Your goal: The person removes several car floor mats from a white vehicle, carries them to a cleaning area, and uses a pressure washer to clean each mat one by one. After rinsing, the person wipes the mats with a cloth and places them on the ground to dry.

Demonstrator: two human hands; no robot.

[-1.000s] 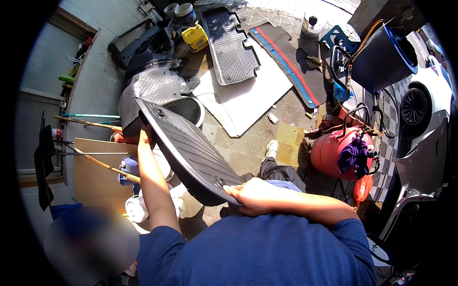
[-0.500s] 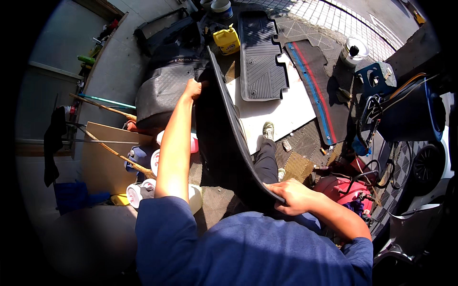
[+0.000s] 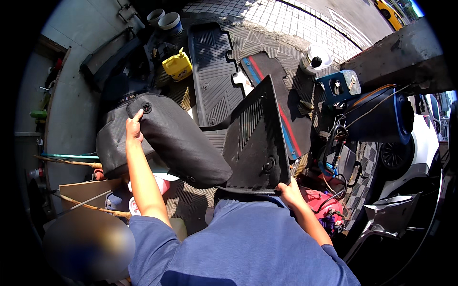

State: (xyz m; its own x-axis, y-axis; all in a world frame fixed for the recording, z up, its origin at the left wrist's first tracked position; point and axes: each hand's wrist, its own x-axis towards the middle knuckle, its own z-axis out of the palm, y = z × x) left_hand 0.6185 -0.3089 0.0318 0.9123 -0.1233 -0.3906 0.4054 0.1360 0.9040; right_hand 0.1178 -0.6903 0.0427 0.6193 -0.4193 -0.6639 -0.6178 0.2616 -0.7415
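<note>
I hold a black moulded car floor mat (image 3: pixel 257 143) in front of my chest with both hands. My left hand (image 3: pixel 135 127) is closed on its far left end, thumb beside a round fastener hole. From there a smooth dark grey section curves down to the middle. The right part shows a ribbed inner face, a raised rim and a second round fitting. My right hand (image 3: pixel 288 189) pinches the near right corner; its fingertips are partly hidden. Beyond it lies another ribbed black mat (image 3: pixel 210 71), beside a dark flat mat (image 3: pixel 264 71) with red and blue stripes.
A yellow jug (image 3: pixel 177 66) stands left of the ribbed mat. White buckets (image 3: pixel 170 25) are at the far left, another bucket (image 3: pixel 316 59) at the far right. A bulky black piece (image 3: pixel 112 143) sits left. Right are a blue bin (image 3: pixel 377 119) and red machine (image 3: pixel 324 205).
The held mat has turned from edge-on to showing its ribbed inner face and spread wider. My left hand has moved left and nearer. The view has shifted to the right.
</note>
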